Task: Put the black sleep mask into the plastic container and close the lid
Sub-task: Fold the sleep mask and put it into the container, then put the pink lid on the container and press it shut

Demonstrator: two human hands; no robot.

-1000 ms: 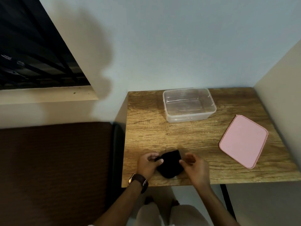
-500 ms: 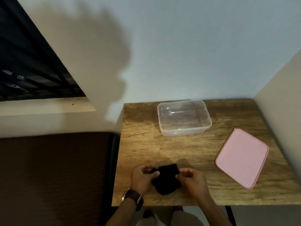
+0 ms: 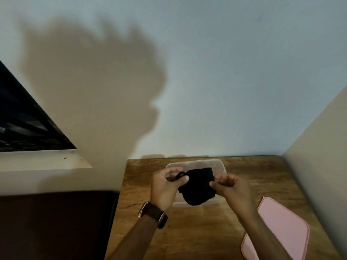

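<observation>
1. Both hands pinch a folded black sleep mask and hold it in the air. The left hand closes thumb and fingers on the mask's 9 o'clock edge, where a loop of its strap shows. The right hand pinches its 3 o'clock edge.
2. The mask hangs in front of a clear plastic container, which stands open on a wooden table. From this angle the mask looks to be over the container's opening, but whether it is above the rim or already dipping inside cannot be told.
3. The pink lid lies flat on the table at about 4 o'clock from the container, apart from it.
4. A dark wristwatch sits on the left wrist, at 7 o'clock from the mask.
5. Progress, as a judgement: the mask is lifted and brought to the container, but not yet released inside. Left to do: lower and let go of it, pick up the lid, and press it closed.
</observation>
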